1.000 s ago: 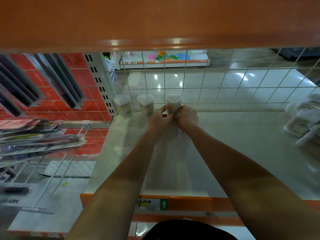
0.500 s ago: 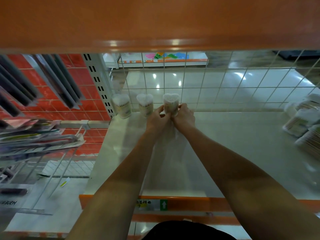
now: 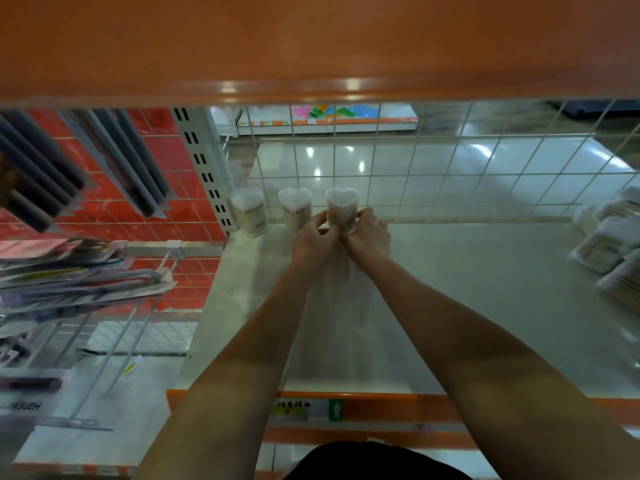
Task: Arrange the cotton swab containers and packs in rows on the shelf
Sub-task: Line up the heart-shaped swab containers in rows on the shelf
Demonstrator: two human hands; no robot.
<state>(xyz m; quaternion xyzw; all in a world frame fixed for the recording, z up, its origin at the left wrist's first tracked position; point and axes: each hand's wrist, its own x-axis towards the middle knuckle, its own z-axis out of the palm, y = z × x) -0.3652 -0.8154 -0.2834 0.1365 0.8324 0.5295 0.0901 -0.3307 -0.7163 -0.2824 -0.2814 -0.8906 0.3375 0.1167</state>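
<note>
Three clear heart-shaped cotton swab containers stand upright in a row at the back left of the pale shelf (image 3: 450, 306), against the wire grid. The left container (image 3: 250, 211) and the middle container (image 3: 295, 207) stand free. My left hand (image 3: 313, 237) and my right hand (image 3: 369, 233) both grip the lower part of the third container (image 3: 342, 207) from either side, fingers curled round it. Its base is hidden by my fingers. A heap of cotton swab packs (image 3: 609, 244) lies at the shelf's right edge.
An orange shelf board (image 3: 311, 46) hangs low overhead. A white wire grid (image 3: 450, 168) closes the back. A slotted upright (image 3: 204, 174) bounds the left side, with hanging goods on pegs (image 3: 79, 271) beyond it. The orange front rail (image 3: 381, 407) carries a label.
Both hands with the third container have shifted slightly left, toward the middle container. The other two containers have not moved.
</note>
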